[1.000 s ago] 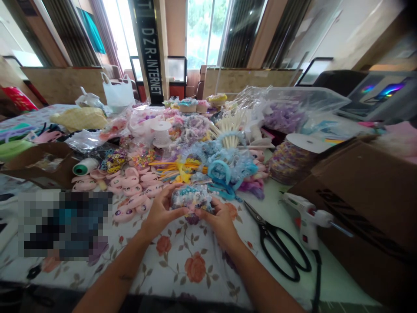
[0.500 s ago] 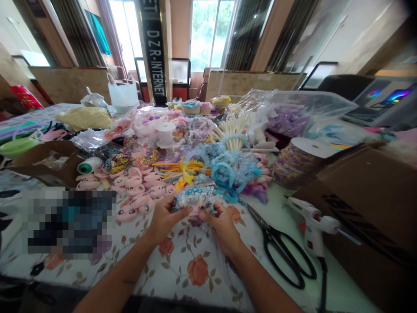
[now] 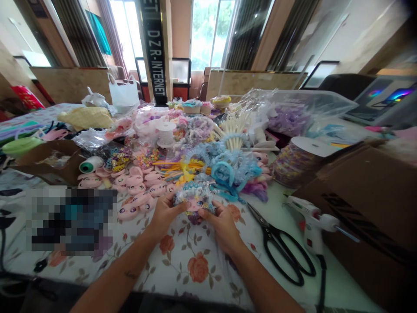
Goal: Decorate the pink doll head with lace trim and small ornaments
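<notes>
Both my hands hold one small craft piece (image 3: 194, 198), a pink doll face ringed with frilly blue and white lace, just above the floral tablecloth (image 3: 182, 265). My left hand (image 3: 164, 213) pinches its left side with thumb and fingers closed. On the other side my right hand (image 3: 221, 221) grips it the same way. Several loose pink doll faces (image 3: 137, 191) lie just left of my hands. Behind the piece sits a heap of blue lace headbands (image 3: 228, 167).
Black scissors (image 3: 280, 248) and a white glue gun (image 3: 309, 221) lie to the right, beside a brown cardboard box (image 3: 368, 204). A bead-trim spool (image 3: 293, 161), a white thread spool (image 3: 164, 132), bags of trims and another open box (image 3: 48, 161) crowd the table. A blurred patch (image 3: 70, 219) covers the left.
The view has shifted slightly. My hands have turned the lace piece between them, so its pink face now shows toward me.
</notes>
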### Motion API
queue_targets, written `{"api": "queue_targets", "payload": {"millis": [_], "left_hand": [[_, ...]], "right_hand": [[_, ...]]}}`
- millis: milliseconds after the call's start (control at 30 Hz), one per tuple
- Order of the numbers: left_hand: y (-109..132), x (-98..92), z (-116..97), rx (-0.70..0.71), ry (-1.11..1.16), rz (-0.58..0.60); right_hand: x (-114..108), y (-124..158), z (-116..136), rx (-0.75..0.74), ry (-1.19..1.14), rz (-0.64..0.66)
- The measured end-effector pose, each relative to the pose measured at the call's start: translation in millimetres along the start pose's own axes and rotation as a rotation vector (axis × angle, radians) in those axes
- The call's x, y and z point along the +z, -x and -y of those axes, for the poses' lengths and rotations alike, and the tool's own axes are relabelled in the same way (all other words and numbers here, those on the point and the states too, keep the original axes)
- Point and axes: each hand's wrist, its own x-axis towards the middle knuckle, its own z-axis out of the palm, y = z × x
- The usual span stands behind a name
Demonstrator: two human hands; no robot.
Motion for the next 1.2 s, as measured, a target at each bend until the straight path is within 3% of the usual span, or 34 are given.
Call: {"api": "queue_targets", "payload": {"millis": [133,233,333,400,467,733,1000,1100,1200], "left_hand": [[-3,-2.6,1,0.036,0.041,0.052],[-6,-5.8,3,0.051,0.118,0.085],[-6,-7.7,3,0.027,0.153,0.09],[-5,-7.7,2,0.004,0.136,0.085],[-5,-7.2,1,-0.002,0.099,0.076],[-4,-12.4,-6,0.059,0.112,0.128],[-5,-16.5,0,-0.033,0.071,0.14],[-6,-12.7,2,-0.031,0.147,0.134],[-5,-8.3,-2,-0.035,0.21,0.127]], "right_hand": [[-5,2,-1,-0.279,0.347,-0.148],[-11,4,-2,-0.683,0.681,-0.216],[-18,5,-3,-1.117,0.862,-0.159],[-23,4,-5,-1.262,0.925,-0.133],[-27,4,-6,-1.292,0.969,-0.109],[-19,6,-6,-1.186,0.871,-0.103],[-1,9,2,-0.389,0.489,-0.096],[1,7,2,-0.219,0.293,-0.049],[6,6,-3,-0.151,0.174,-0.068]]}}
